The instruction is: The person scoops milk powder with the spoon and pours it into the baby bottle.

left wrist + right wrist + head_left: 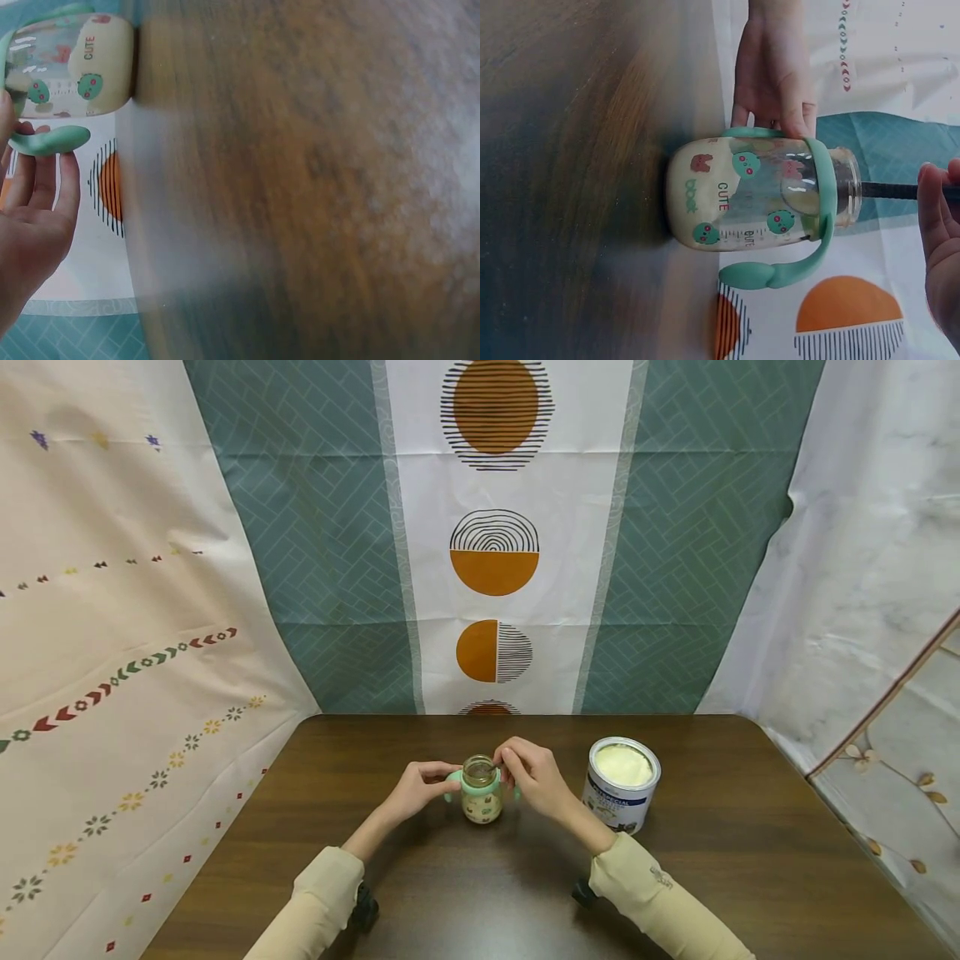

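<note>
A clear baby bottle (482, 808) with a mint-green collar and two side handles stands upright and uncapped on the table. Cream-coloured powder (686, 187) fills its lower part. On the left, my left hand (415, 791) grips the bottle's handle (56, 140) between thumb and fingers. My right hand (536, 777) is at the bottle's mouth, pinching a thin dark-handled utensil (889, 190). Its lower end is down inside the neck, and its tip does not show clearly. The bottle's right-hand handle (750, 275) hangs free.
To the right of the bottle, an open tin (618, 802) of pale powder stands near my right forearm. The brown wooden table (465, 893) ends at a patterned curtain (491, 677) behind, with printed cloths at both sides.
</note>
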The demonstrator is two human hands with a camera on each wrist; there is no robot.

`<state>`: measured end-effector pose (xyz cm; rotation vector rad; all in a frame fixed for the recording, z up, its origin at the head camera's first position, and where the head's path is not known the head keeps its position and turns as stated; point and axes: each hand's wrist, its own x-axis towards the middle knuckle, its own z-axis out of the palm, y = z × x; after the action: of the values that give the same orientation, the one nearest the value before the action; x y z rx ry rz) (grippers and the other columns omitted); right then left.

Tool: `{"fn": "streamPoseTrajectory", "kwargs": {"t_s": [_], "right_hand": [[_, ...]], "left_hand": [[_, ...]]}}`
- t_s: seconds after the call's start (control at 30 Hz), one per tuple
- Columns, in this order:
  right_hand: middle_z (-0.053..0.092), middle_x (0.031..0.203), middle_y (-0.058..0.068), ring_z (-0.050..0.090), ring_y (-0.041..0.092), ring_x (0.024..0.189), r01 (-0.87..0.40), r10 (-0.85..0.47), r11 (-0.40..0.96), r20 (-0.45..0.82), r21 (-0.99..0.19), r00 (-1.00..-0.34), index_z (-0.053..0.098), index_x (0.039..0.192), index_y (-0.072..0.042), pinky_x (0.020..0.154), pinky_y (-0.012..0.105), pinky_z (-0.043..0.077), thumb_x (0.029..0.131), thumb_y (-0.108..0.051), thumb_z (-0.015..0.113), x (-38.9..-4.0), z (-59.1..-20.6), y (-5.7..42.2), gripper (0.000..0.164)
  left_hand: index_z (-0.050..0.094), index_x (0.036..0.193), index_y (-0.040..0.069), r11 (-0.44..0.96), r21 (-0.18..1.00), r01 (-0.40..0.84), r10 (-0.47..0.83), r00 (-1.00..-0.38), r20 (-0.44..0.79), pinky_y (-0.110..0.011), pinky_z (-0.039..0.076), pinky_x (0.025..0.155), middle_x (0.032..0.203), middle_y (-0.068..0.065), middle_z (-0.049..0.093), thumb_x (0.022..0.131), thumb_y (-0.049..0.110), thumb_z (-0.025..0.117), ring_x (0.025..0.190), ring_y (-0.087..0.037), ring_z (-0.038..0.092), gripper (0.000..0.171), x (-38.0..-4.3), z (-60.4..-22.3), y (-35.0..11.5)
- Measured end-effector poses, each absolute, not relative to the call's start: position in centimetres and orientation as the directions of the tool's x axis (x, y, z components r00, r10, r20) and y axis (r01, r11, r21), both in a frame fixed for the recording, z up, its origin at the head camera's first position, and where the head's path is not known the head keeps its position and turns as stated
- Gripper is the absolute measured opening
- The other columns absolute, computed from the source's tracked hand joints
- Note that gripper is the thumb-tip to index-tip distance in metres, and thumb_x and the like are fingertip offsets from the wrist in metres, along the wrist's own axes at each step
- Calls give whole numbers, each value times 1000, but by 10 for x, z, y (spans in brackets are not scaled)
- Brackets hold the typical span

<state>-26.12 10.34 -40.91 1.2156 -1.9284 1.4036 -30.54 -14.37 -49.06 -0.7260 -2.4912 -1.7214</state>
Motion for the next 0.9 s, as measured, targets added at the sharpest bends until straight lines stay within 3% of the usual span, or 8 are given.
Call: {"fn": "streamPoseTrajectory", "kwargs": {"t_s": [0.23, 0.43, 0.63, 0.9], "right_hand": [[56, 65, 15, 53, 22, 51, -883, -401, 77, 796, -463, -453, 61, 83, 6, 49, 16, 45, 91, 17, 45, -262, -410, 105, 21], [56, 64, 15, 53, 24, 48, -884, -375, 65, 809, -463, -452, 61, 82, 7, 48, 16, 45, 90, 19, 44, -263, -409, 108, 23], [58, 60, 17, 53, 24, 47, -836, -333, 62, 778, -545, -532, 61, 82, 9, 45, 24, 47, 95, 15, 42, -265, -406, 110, 24], [58, 60, 20, 53, 29, 47, -795, -315, 39, 747, -606, -585, 60, 83, 10, 45, 33, 49, 97, 12, 40, -268, -403, 112, 25]], "left_hand": [[71, 113, 0, 278, 881, 383, 349, -895, 279, -21, 53, 73, 110, -21, 70, 85, 15, 74, 86, -2, 65, 32, -306, -490, -145], [70, 115, 1, 293, 878, 379, 356, -895, 268, -21, 54, 75, 112, -19, 70, 86, 13, 73, 91, -6, 66, 31, -305, -492, -144], [69, 116, -2, 297, 879, 374, 373, -892, 254, -22, 54, 77, 113, -21, 69, 87, 10, 71, 96, -16, 66, 31, -296, -479, -143], [70, 114, -2, 294, 867, 402, 373, -884, 284, -22, 54, 76, 112, -21, 69, 86, 11, 72, 94, -12, 66, 31, -292, -475, -141]]}}
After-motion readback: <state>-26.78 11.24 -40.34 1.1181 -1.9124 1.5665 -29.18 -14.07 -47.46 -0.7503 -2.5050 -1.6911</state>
